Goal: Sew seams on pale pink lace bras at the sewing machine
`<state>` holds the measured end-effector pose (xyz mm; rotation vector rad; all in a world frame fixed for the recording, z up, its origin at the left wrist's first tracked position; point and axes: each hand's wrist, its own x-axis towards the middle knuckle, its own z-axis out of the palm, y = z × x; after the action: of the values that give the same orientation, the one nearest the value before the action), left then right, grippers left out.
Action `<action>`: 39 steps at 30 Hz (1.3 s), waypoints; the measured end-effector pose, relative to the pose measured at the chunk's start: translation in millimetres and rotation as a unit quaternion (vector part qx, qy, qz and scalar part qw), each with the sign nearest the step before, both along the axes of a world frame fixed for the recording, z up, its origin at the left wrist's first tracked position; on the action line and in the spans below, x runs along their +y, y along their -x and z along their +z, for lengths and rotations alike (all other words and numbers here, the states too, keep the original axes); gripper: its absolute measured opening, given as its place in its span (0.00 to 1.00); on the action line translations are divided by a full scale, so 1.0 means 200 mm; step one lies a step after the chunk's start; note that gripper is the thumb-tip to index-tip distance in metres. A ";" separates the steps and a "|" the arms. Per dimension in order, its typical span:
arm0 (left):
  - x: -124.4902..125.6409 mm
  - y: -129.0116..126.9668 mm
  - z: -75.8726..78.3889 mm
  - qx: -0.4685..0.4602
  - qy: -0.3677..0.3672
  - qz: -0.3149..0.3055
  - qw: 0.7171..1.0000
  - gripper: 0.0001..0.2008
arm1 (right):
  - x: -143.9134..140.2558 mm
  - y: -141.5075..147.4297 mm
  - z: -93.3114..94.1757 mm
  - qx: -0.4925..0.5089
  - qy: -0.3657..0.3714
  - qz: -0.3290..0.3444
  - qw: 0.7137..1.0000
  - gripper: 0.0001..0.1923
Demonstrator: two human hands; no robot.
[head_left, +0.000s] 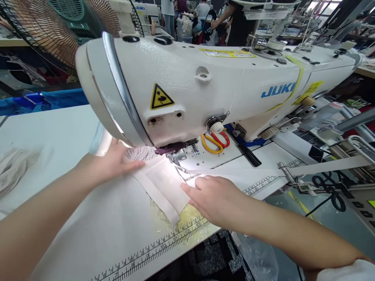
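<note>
While left hand presses white fabric strip flat — right hand steadies edge, fingers extended.

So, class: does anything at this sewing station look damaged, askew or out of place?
One thing: the table surface is worn and yellowed near the ruler markings, just below the white fabric strip that the left hand and right hand press flat. Nothing else stands out.

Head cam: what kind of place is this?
Most likely a garment factory sewing floor. A white industrial sewing machine fills the view, both hands press white fabric flat near its needle, and more sewing machines and people stand at the back.
</note>
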<state>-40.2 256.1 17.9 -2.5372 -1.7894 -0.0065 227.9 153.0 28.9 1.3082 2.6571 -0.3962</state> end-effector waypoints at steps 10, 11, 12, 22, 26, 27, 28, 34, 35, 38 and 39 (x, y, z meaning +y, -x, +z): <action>-0.55 -0.33 -0.14 -0.104 -0.051 -0.346 0.931 0.13 | -0.04 -0.06 -0.07 0.017 -0.015 0.050 0.998 0.20; -0.55 -0.34 -0.14 -0.099 -0.053 -0.344 0.932 0.13 | -0.03 -0.06 -0.07 0.016 -0.015 0.052 0.998 0.20; -0.54 -0.33 -0.13 -0.096 -0.056 -0.344 0.932 0.13 | -0.03 -0.06 -0.07 0.017 -0.015 0.054 0.998 0.19; -0.43 -0.27 -0.13 -0.072 -0.118 -0.381 0.914 0.16 | 0.06 0.00 -0.06 0.006 -0.017 0.049 0.999 0.18; -0.39 -0.25 -0.13 -0.067 -0.117 -0.380 0.915 0.17 | 0.11 0.02 -0.05 -0.015 -0.005 0.051 0.999 0.19; -0.38 -0.25 -0.13 -0.068 -0.115 -0.380 0.915 0.17 | 0.12 0.03 -0.04 -0.024 0.001 0.051 0.998 0.20; -0.36 -0.24 -0.13 -0.069 -0.114 -0.381 0.915 0.17 | 0.13 0.04 -0.04 -0.035 0.006 0.047 0.998 0.21; -0.29 -0.21 -0.13 -0.062 -0.107 -0.388 0.913 0.17 | 0.17 0.10 0.00 -0.101 0.029 0.018 0.994 0.32; -0.28 -0.21 -0.13 -0.058 -0.112 -0.391 0.912 0.17 | 0.18 0.11 0.01 -0.116 0.040 0.015 0.992 0.34; -0.24 -0.20 -0.14 -0.053 -0.135 -0.401 0.905 0.17 | 0.20 0.15 0.02 -0.144 0.059 0.015 0.988 0.41; -0.23 -0.19 -0.14 -0.050 -0.142 -0.403 0.903 0.17 | 0.20 0.16 0.03 -0.155 0.066 0.016 0.986 0.43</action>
<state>-1.7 209.8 -10.3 -2.8550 -0.5643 -0.3891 195.9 193.6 35.4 1.1780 2.3498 -0.3273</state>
